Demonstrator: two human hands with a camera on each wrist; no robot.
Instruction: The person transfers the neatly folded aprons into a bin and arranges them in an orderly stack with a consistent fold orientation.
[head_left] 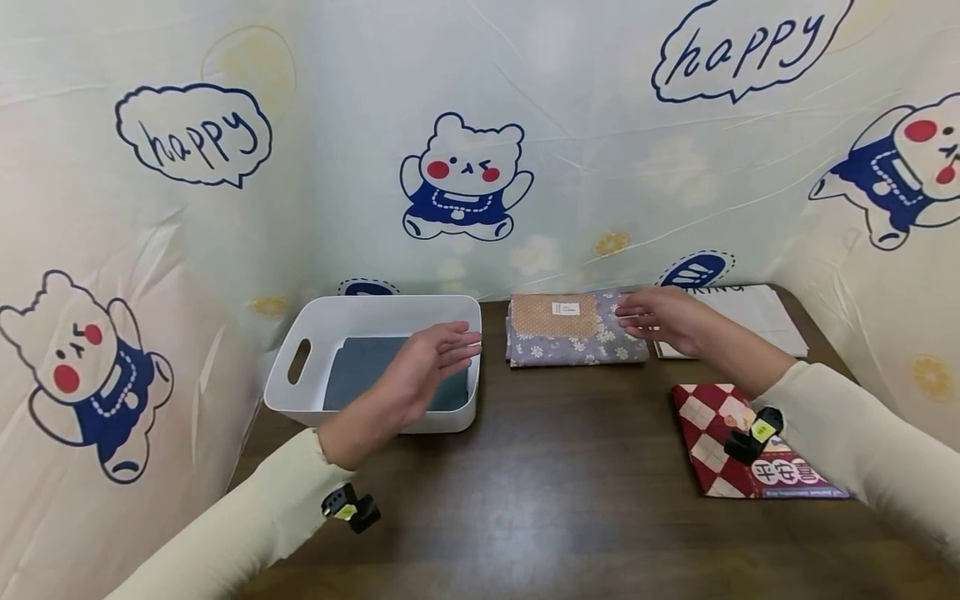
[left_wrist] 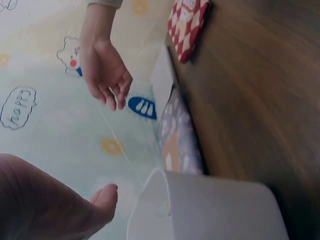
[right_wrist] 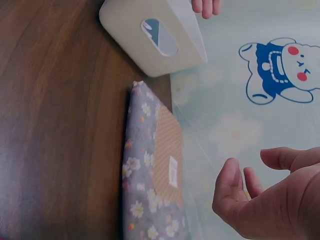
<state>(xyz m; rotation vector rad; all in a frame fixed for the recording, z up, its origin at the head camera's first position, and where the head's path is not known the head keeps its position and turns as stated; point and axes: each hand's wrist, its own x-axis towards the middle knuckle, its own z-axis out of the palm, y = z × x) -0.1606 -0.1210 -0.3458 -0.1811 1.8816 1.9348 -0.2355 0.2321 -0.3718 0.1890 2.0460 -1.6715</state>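
My left hand [head_left: 423, 371] hovers over the right side of a white plastic basket [head_left: 296, 312], with nothing in it and its fingers extended. A folded dark grey-blue cloth [head_left: 356, 367] lies inside the basket. My right hand [head_left: 667, 317] is raised over the right end of a folded lavender floral cloth [head_left: 555, 352] with an orange dotted patch and a small white label. In the right wrist view, the fingers of the right hand [right_wrist: 270, 200] are loosely bent, holding nothing, apart from the floral cloth [right_wrist: 137, 185].
A folded white item [head_left: 757, 321] with dark lettering lies at the back right. Nearer, under the right forearm, is a red-and-white checked folded item [head_left: 708, 450] with printed characters. All stand on a dark wooden table [head_left: 555, 467], with a printed curtain [head_left: 337, 167] behind and at both sides.
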